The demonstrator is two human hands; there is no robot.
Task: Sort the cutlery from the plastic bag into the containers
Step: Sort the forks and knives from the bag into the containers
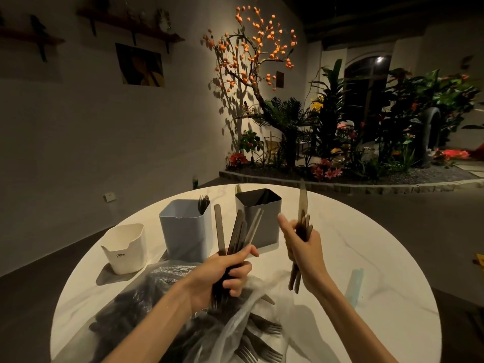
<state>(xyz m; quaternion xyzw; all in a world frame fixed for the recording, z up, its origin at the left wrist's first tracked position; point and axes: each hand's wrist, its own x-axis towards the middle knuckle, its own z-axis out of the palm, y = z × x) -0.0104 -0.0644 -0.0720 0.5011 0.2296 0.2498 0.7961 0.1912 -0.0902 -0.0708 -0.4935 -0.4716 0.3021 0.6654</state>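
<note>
My left hand (225, 273) grips a bundle of dark translucent plastic cutlery (237, 231), handles fanning upward, above the clear plastic bag (235, 307). My right hand (305, 247) grips a few plastic knives (302, 205), one blade pointing up. The bag lies on the round white table (366, 271) with many dark pieces inside and several forks (262, 341) spilling from its mouth. Behind stand three containers: a small white one (125, 248), a light blue one (183, 229) holding forks (203, 203), and a grey one (267, 226) with a piece sticking out at its back.
A pale blue strip (355, 286) lies on the table's right side. Beyond the table is dark floor, a white wall at left, and a planted bed with a tree and flowers (327, 142) at the back right.
</note>
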